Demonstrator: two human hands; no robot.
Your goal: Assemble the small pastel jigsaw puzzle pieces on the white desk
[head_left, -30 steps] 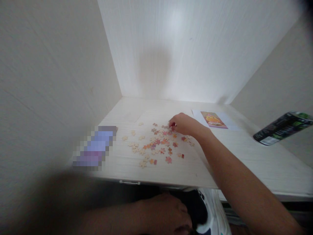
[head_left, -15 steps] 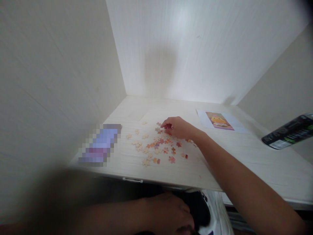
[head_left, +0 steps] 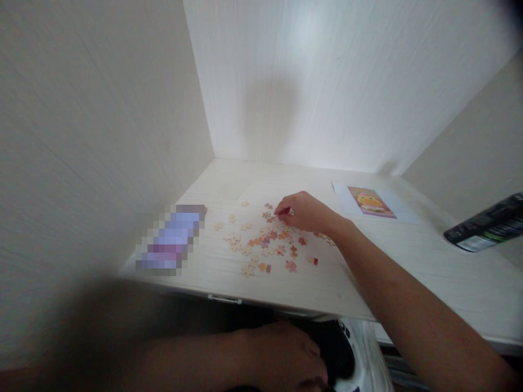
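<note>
Loosely scattered puzzle pieces (head_left: 265, 245) mid-bench (head_left: 429, 272), right hand (head_left: 304, 212) among them, grip pinched on one piece (head_left: 291, 211). Left hand (head_left: 286, 356) below bench edge, grip unclear. Picture card (head_left: 371, 200) and dark can (head_left: 486, 231) farther right.

- My feed is softly lit; the back panel (head_left: 327, 81) glows brightest near 12 o'clock, with mild glare.
- A dim, soft shadow (head_left: 272, 117) sits on that panel.
- Towards 7 o'clock it goes dark and blurred below the desk (head_left: 429, 261).
- Edges bend outward; a pixelated patch (head_left: 171, 239) sits at 9 o'clock.
</note>
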